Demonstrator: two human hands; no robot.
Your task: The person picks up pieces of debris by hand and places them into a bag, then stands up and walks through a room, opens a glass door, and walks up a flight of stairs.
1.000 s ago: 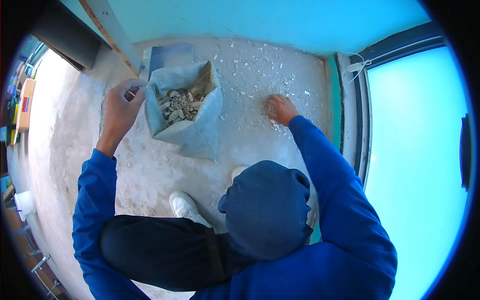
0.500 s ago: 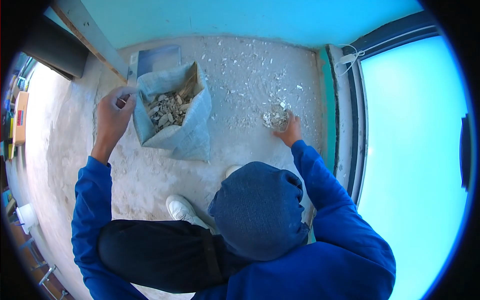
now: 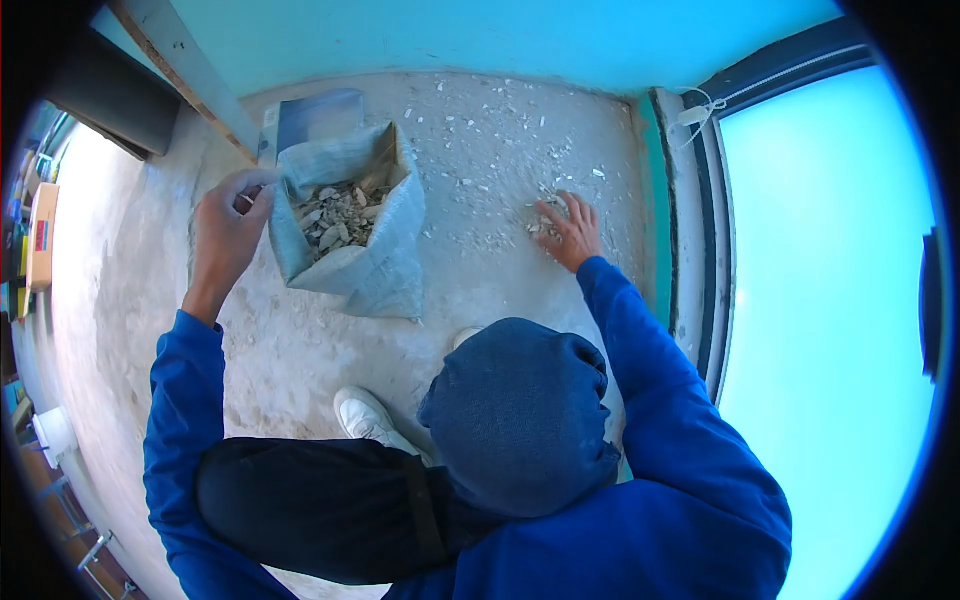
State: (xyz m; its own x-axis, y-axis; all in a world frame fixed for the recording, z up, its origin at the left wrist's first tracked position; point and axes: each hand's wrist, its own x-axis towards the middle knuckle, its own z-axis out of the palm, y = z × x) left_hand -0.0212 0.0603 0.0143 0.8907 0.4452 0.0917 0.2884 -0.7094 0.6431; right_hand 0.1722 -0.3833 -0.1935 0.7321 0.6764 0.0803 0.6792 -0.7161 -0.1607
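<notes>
- The sack stands open just to the right of the left hand and well to the left of the right hand, pale and woven, its mouth folded wide.
- Inside it, beside the left hand's fingertips but lower than the rim, lies broken rubble in flat, pale grey and tan pieces.
- The left hand is nearly closed, thumb and forefinger brought together on the sack's left edge, the other fingers curled.
- The right hand is palm down and partly open, its fingers spread over loose chips on the floor; whether any are gripped beneath it cannot be told.
- Scattered fragments spread beyond and to the left of the right hand, towards the turquoise wall.
- Past the left hand, behind the sack, a flat blue panel lies on the floor; it has a pale, label-like patch at its left end, too small to read.
- Beyond the left hand a board slants down, its lower end near the sack.
- Far to the left of the left hand, a cardboard box bears a small red and blue label whose writing cannot be made out.
- Beyond the right hand and to its right, a white cable hangs by the dark door frame.
- Nearer the body than both hands is a white shoe.
</notes>
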